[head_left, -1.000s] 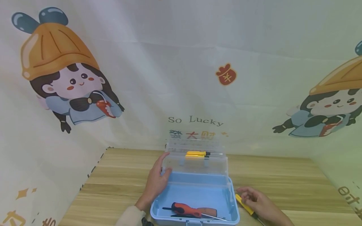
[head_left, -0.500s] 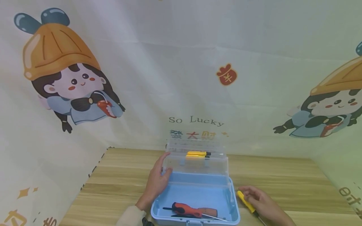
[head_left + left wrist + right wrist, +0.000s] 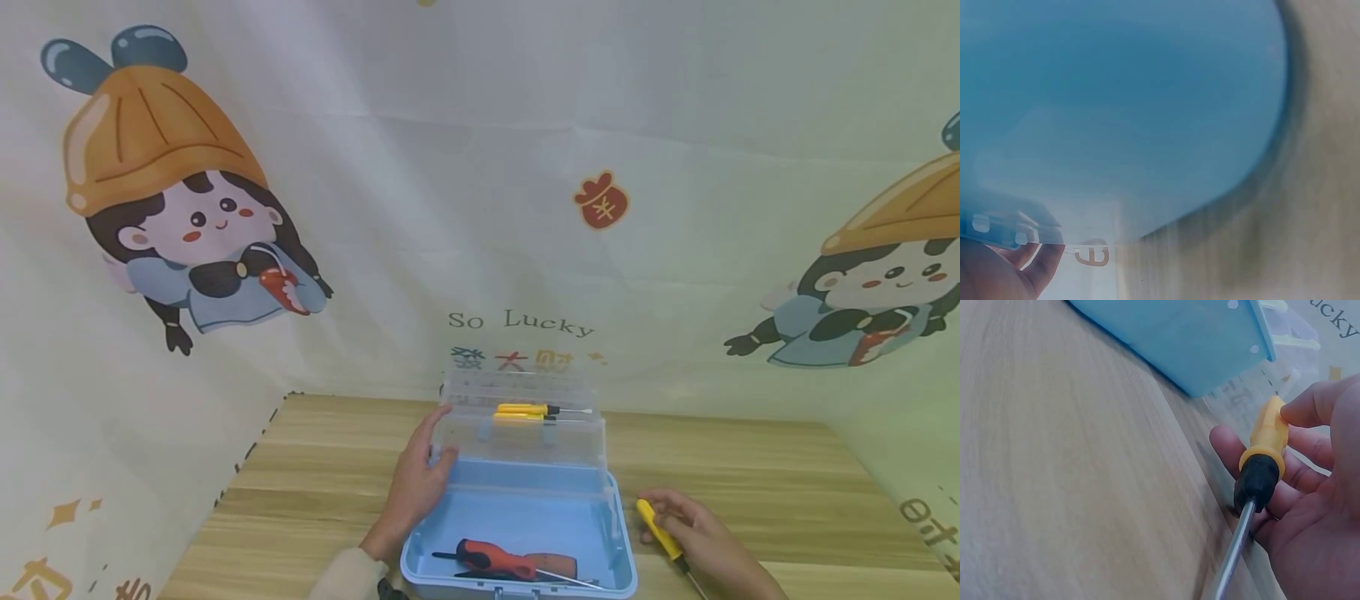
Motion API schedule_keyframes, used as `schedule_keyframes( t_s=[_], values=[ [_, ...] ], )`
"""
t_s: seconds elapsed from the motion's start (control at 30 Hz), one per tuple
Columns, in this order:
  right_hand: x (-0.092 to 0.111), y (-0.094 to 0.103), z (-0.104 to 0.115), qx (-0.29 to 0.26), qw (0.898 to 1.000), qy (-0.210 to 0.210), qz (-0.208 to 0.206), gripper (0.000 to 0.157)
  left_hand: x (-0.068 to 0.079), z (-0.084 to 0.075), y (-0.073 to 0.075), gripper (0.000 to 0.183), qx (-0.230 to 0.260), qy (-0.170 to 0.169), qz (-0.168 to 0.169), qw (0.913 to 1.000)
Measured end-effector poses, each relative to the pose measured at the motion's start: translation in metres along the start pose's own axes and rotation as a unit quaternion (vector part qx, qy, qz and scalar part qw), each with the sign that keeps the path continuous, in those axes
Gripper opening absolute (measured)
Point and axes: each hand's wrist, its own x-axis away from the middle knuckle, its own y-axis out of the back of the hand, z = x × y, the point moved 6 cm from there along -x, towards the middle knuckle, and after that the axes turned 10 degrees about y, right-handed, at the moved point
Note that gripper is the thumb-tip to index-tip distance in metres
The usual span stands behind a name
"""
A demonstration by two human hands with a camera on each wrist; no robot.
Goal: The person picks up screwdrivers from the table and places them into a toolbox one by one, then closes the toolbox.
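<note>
A blue toolbox (image 3: pixel 517 483) stands open on the table, its transparent lid (image 3: pixel 517 446) raised at the back. At its left side my left hand (image 3: pixel 420 479) holds the lid's edge between thumb and fingers; in the left wrist view part of that hand (image 3: pixel 1004 272) shows beside the box. To the right of the box, my right hand (image 3: pixel 693 529) pinches a yellow-handled screwdriver (image 3: pixel 657 530), its metal shaft towards me. The right wrist view shows the thumb on the yellow handle (image 3: pixel 1269 431) and fingers beneath it.
Inside the box, near its front, lie a red and black screwdriver (image 3: pixel 495 557) and other tools. Yellow screwdrivers (image 3: pixel 522 409) rest in the clear part behind. A printed cloth (image 3: pixel 675 250) hangs behind the wooden table (image 3: pixel 750 483).
My right hand has moved slightly right, away from the box, with the screwdriver. Its handle end has risen a little in view. My left hand stays at the lid.
</note>
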Motion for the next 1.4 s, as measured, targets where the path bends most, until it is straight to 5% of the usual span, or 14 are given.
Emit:
schedule_keyframes(
  t_s=[0.53,0.9,1.4],
  values=[
    [-0.001,0.003,-0.003,-0.053,0.998,-0.013,-0.023,0.048,0.000,-0.001,0.000,0.056,-0.001,0.006,-0.002,1.0000],
    [-0.004,0.006,0.002,0.027,0.999,0.005,-0.045,0.045,0.000,0.000,0.000,0.056,0.001,0.006,0.001,1.0000],
    [-0.003,0.014,0.011,0.057,0.996,0.017,-0.071,0.045,0.000,0.001,0.000,0.056,-0.001,0.003,-0.002,1.0000]
  ],
)
